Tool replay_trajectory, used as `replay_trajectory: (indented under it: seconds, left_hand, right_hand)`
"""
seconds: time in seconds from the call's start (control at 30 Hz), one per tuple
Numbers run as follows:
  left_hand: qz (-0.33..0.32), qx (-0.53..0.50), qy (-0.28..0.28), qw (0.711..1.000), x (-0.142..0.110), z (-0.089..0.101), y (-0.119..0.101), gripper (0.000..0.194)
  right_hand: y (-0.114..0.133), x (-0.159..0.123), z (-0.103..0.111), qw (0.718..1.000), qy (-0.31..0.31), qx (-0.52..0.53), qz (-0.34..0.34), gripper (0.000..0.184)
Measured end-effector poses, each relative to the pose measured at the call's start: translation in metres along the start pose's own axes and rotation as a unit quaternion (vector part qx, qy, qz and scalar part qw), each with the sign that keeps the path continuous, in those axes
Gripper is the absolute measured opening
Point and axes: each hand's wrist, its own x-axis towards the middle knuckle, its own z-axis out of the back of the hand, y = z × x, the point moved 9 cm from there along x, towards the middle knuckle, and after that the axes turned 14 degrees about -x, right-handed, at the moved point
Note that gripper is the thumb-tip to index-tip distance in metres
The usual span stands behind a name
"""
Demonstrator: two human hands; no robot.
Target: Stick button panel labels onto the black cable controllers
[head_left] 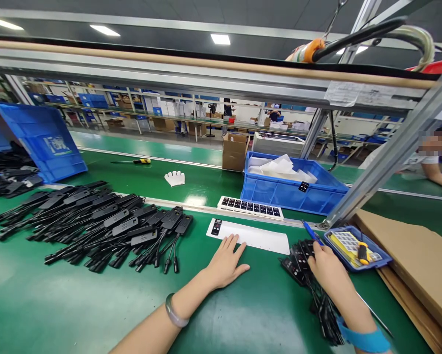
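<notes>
My left hand (226, 261) lies flat on the green bench top (95, 305), fingers spread, its fingertips at the near edge of a white backing sheet (258, 236) that carries one black label at its left end. My right hand (326, 265) rests on a small stack of black tagged cable parts (298, 258), fingers curled over them; a blue-handled tool (311, 232) shows just above the knuckles. A sheet of black labels (250, 207) lies beyond the white sheet. A large spread of black tagged cables (106, 223) covers the bench to my left.
A blue crate (291, 191) holding white sheets stands behind the labels. A small blue tray (357, 248) with tools sits right of my hand, beside brown cardboard (413, 265). A tipped blue bin (40, 137) is far left. A white glove (174, 178), a screwdriver (138, 161) and another person (438, 157) are beyond.
</notes>
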Motion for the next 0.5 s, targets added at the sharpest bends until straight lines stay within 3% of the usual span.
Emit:
replay_trajectory:
  seconds: [0.13,0.23,0.33,0.43,0.5]
  left_hand:
    - [0.010,0.055,0.006,0.998,0.000,-0.003,-0.002,0.064]
    - [0.004,0.052,-0.006,0.999,-0.001,-0.003,-0.003,0.067]
    - [-0.003,0.035,-0.012,0.999,-0.001,-0.003,-0.002,0.070]
    - [-0.006,0.031,-0.017,0.999,-0.002,-0.003,-0.002,0.070]
    - [-0.008,0.030,-0.016,0.999,-0.002,-0.004,-0.003,0.070]
  right_hand:
    - [-0.018,0.008,-0.004,0.999,0.027,-0.015,-0.026,0.044]
    - [0.002,0.015,0.004,1.000,0.023,-0.002,-0.017,0.048]
    - [0.059,0.026,0.019,0.996,0.010,0.059,0.071,0.045]
    - [0.134,0.036,0.028,0.973,0.013,0.146,0.178,0.036]
    - [0.178,0.043,0.027,0.957,0.023,0.193,0.214,0.028]
